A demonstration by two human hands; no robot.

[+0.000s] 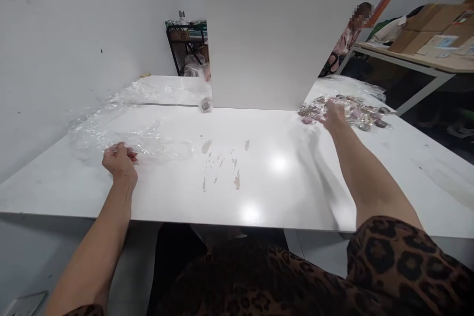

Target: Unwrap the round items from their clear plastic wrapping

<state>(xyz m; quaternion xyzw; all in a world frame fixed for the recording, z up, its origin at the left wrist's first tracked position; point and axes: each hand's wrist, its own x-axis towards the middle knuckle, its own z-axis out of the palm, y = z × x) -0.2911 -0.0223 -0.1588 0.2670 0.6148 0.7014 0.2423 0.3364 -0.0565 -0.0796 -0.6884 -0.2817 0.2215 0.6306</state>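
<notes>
My left hand (119,159) is at the left of the white table, its fingers curled closed on a thin clear plastic bag (159,145). More crinkled clear plastic lies around and behind that hand. On the right, my right hand (334,114) reaches down onto a pile of small items in clear wrappers (357,113), brownish, pink and purple. Its thumb and fingers are apart and touch the pile. The fingertips are partly lost among the wrappers. A single small round wrapped item (206,104) lies apart near the table's middle back.
An upright white panel (259,34) stands at the back of the white table (177,197). Further plastic sheeting (355,86) lies behind the pile. Beyond are a black shelf rack (177,47), a person (344,44) and a table with cardboard boxes (425,24).
</notes>
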